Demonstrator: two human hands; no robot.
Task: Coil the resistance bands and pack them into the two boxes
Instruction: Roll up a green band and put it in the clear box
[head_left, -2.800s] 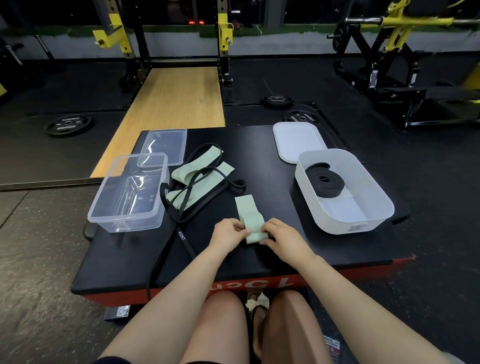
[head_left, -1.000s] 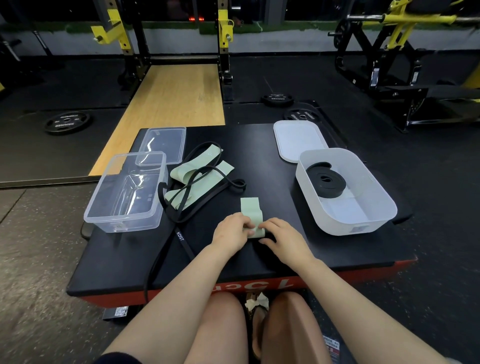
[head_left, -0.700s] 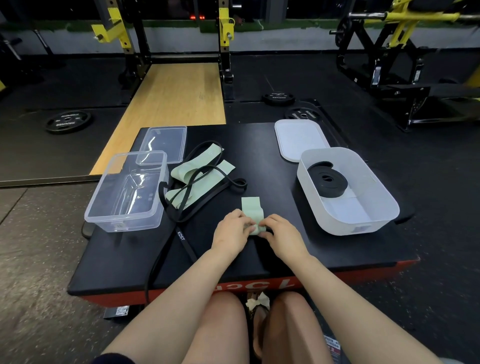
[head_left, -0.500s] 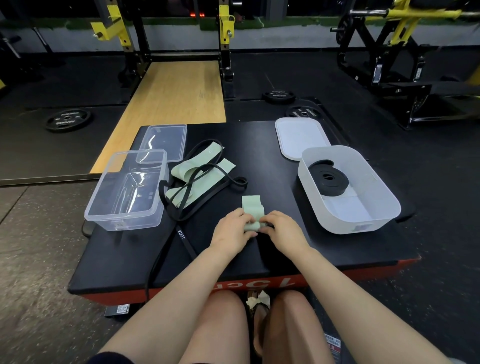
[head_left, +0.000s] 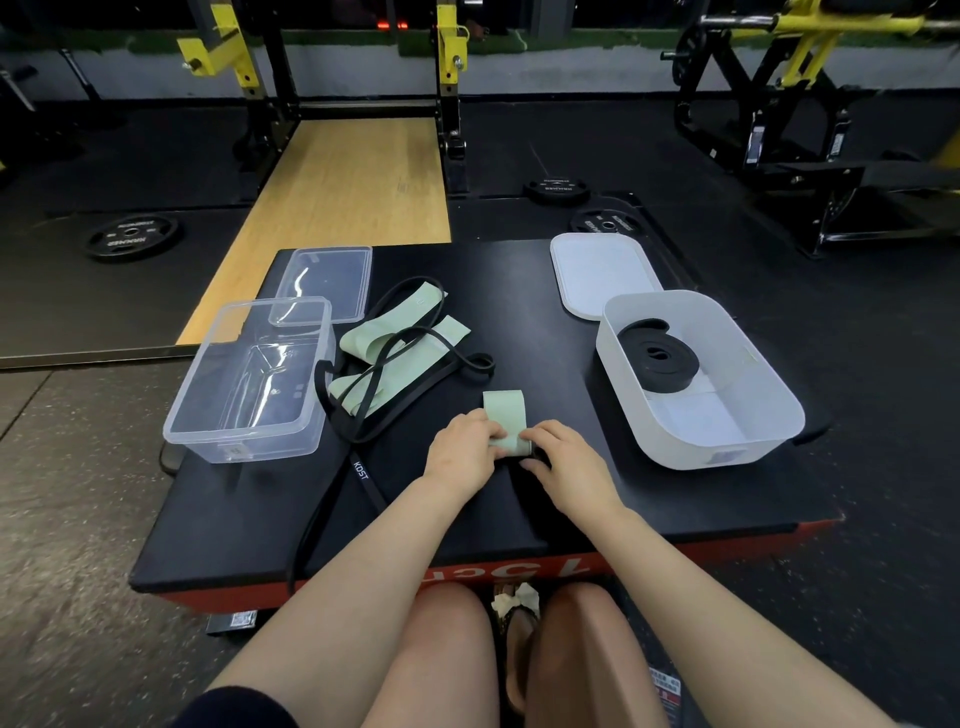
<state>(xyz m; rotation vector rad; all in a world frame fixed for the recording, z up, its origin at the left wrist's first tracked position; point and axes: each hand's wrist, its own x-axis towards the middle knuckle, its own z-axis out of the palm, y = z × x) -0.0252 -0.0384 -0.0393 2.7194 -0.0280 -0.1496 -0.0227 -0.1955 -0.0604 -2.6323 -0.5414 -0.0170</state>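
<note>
Between both hands, green band (part-rolled) pointing away, lengthwise

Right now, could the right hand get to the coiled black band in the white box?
Probably yes. The white box is open, its lid set behind it, and nothing covers the coiled black band. But the right hand is busy rolling the green band.

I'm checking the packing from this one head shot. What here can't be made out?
- Rolled end of the green band, head view: covered by the left hand and right hand, so roll tightness is unknown.
- Label on the clear box: too small to read.
- Long black band: its loop drops over the platform's near edge, end hidden.
- Black coil in the white box: layers indistinct.
</note>
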